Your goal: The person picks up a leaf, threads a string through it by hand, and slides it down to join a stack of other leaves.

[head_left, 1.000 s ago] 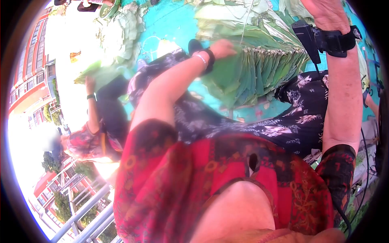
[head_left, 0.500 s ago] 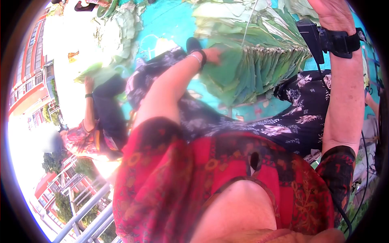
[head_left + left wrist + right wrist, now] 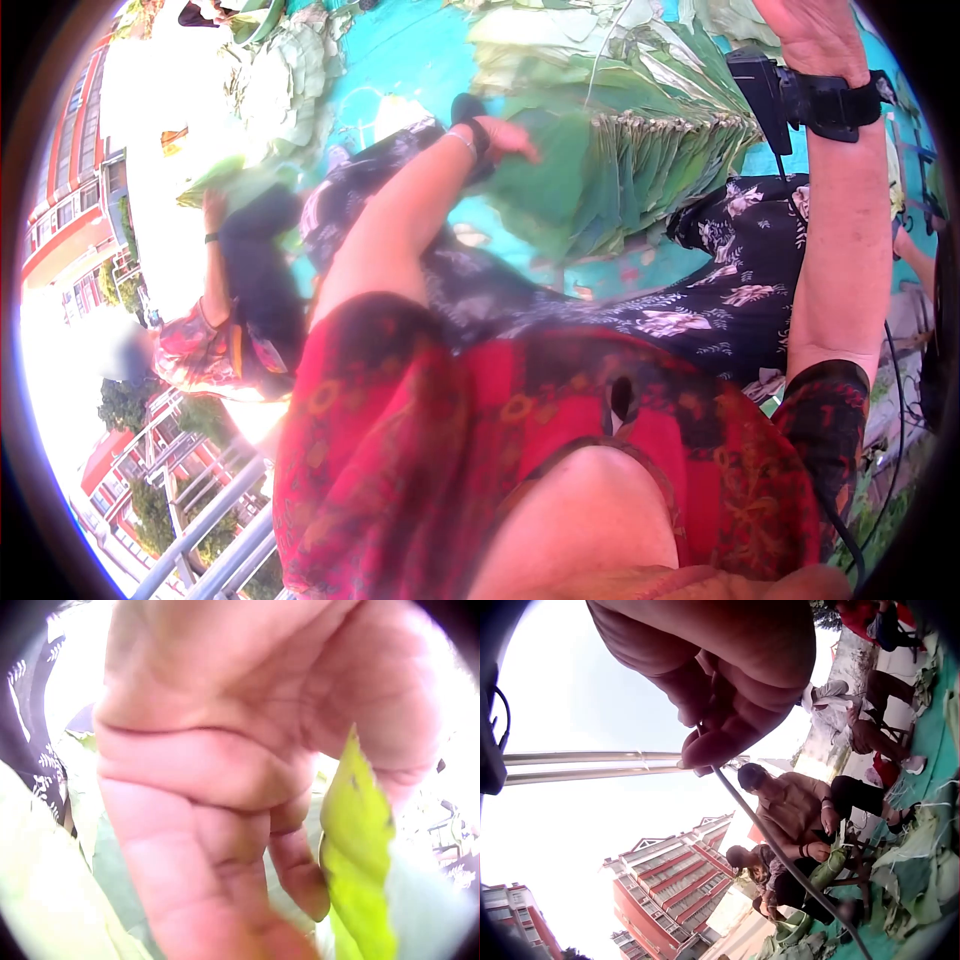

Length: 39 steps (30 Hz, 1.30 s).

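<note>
Right hand (image 3: 812, 32), raised, pinches a string (image 3: 780, 855) in curled fingertips. The string drops toward the leaves (image 3: 640, 170) on the mat (image 3: 420, 60). Left hand (image 3: 503, 135) curls loosely beside a leaf (image 3: 360, 855); I cannot tell if it grips.

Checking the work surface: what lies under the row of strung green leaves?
A teal ground sheet shows around the row of strung green leaves, and a dark floral skirt at its near edge. What lies directly beneath is covered by the leaves themselves.
</note>
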Motion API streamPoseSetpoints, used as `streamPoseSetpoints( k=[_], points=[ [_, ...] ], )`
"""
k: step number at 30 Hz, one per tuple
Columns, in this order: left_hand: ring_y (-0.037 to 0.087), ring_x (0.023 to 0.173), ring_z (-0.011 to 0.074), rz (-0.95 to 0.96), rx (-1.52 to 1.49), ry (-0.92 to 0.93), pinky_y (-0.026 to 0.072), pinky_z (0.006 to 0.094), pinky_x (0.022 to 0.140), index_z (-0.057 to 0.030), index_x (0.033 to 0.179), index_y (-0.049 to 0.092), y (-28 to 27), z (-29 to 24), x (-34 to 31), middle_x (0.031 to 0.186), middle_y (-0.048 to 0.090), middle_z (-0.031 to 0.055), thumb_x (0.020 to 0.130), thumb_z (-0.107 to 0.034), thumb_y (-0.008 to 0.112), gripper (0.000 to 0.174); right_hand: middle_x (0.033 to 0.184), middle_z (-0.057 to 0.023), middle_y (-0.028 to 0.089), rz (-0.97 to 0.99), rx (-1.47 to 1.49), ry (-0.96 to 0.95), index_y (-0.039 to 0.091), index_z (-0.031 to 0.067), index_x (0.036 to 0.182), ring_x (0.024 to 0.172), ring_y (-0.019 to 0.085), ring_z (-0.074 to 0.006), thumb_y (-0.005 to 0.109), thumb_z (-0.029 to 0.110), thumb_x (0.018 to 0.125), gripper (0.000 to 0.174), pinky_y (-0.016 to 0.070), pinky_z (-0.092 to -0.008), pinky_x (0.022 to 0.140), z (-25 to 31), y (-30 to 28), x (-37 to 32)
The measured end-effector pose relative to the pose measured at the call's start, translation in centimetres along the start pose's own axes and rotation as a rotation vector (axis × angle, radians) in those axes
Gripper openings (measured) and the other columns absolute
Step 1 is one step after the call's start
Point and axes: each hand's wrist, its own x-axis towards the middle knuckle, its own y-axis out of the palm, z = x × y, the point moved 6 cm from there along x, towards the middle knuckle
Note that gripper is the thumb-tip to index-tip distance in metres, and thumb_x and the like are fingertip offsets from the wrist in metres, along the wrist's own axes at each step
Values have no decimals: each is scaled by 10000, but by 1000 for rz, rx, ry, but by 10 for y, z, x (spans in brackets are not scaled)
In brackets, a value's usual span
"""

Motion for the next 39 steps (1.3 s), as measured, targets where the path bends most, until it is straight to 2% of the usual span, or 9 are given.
streamPoseSetpoints(
  k=[5,9,14,18,24,25,28,37,39],
  points=[
    [596,1048,213,68,49,2,498,362,857,-37,1231,573,5,6,5,1214,604,103,872,-343,643,477,930,-78,623,-123,40,180,574,32,1026,842,604,-166,559,142,940,141,491,-270,777,-26,-14,9],
    [662,868,285,-426,771,154,531,380,695,-37,1105,594,-24,0,9,1055,655,121,877,-363,605,398,916,-97,621,-186,-13,244,558,11,1039,813,594,-175,560,163,942,181,481,-271,757,-32,-13,5],
    [628,979,370,-947,878,322,494,447,849,-76,1079,613,-24,-23,7,1055,649,191,833,-300,591,334,924,-109,619,-233,-118,184,546,-13,1048,785,576,-172,573,194,936,236,463,-274,736,-14,1,-3],
    [645,943,351,-968,554,268,502,447,817,-68,1003,650,-67,-42,16,959,671,186,796,-276,594,299,915,-103,618,-226,-157,211,548,-7,1034,779,567,-162,546,186,941,214,455,-272,725,-14,4,-6],
    [672,808,351,-1248,941,144,527,444,741,-97,878,718,-179,-43,51,839,704,134,796,-297,581,255,927,-98,609,-87,-62,378,579,5,969,826,565,-181,528,146,924,157,457,-300,742,-12,20,-6],
    [665,901,307,-1087,919,-13,525,402,758,-135,1017,690,-180,-47,41,1020,696,115,828,-259,553,265,929,-85,613,-75,-65,420,585,11,982,829,568,-168,534,148,927,156,457,-289,739,-18,17,-5],
    [663,903,290,-1095,645,74,522,387,767,-116,1033,676,-190,-48,32,1022,693,107,840,-257,564,264,928,-13,638,-51,-109,500,595,43,1074,819,576,-69,545,172,967,175,452,-207,722,-50,2,-7],
    [655,907,237,-1037,1,293,514,341,793,-59,1082,635,-218,-43,27,1027,683,86,879,-250,597,281,921,-41,642,-60,-122,561,582,37,1091,797,572,-86,552,189,965,199,447,-214,714,-59,11,-10],
    [654,908,225,-1012,121,247,512,330,799,-46,1093,625,-215,-49,19,1028,681,81,888,-249,605,289,918,-43,645,-78,-114,572,585,35,1088,794,574,-88,552,184,964,196,449,-216,713,-60,10,-11]
  ],
)
